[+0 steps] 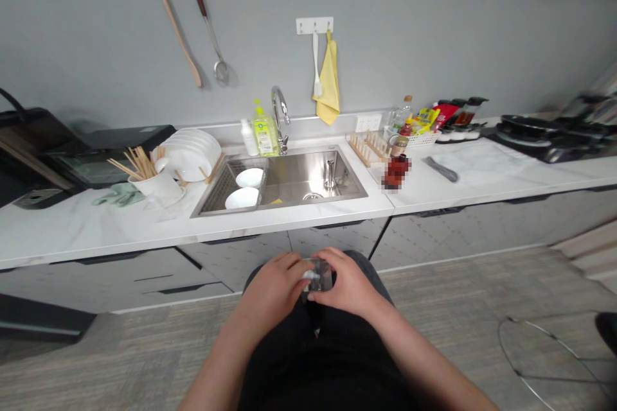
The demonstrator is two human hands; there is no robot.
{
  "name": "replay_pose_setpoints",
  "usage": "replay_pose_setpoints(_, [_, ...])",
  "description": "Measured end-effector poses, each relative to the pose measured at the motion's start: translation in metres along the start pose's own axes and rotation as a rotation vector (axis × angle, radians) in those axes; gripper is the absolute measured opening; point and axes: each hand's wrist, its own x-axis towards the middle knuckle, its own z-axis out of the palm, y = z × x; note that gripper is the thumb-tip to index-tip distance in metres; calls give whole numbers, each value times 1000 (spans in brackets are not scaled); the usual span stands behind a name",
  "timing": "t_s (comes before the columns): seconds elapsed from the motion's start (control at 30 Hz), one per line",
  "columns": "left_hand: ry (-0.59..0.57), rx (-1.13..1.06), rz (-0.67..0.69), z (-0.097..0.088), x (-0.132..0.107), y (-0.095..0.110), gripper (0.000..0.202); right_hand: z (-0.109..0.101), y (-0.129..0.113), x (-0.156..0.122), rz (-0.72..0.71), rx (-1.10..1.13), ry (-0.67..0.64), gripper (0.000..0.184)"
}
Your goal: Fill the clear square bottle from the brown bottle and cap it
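Note:
In front of my lap, my right hand (340,279) curls around a small clear container (325,276), thumb below and fingers above. My left hand (284,275) closes on the container's other side, its fingers bent together. A small whitish piece (310,274) shows at the left fingertips; what it is cannot be made out, and the fingers hide part of it. Both hands are below the counter's front edge, apart from everything on it.
Ahead is a steel sink (308,199) with white bowls (242,198) in its left rack. Left stand plates (193,148) and a chopstick holder (157,185). Right are a wooden rack (365,153), a sauce bottle (396,171) and a frying pan (527,125). A wire-legged stool (544,334) stands lower right.

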Motion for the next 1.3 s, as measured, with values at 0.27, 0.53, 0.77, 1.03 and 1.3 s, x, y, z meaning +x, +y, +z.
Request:
replay_pose_setpoints(0.27, [339, -229, -106, 28, 5, -19, 41, 6, 3, 7, -27, 24, 114, 68])
replay_pose_setpoints(0.53, [402, -446, -238, 44, 7, -27, 35, 8, 18, 8, 108, 359, 9, 73])
replay_pose_setpoints(0.77, [400, -682, -306, 65, 12, -30, 60, 15, 35, 15, 133, 417, 38, 78])
replay_pose_setpoints(1.03, [303, -930, -301, 75, 13, -39, 58, 23, 40, 15, 210, 612, -30, 84])
replay_pose_setpoints(1.3, [299, -907, -357, 62, 5, -39, 75, 22, 35, 12, 200, 675, -33, 93])
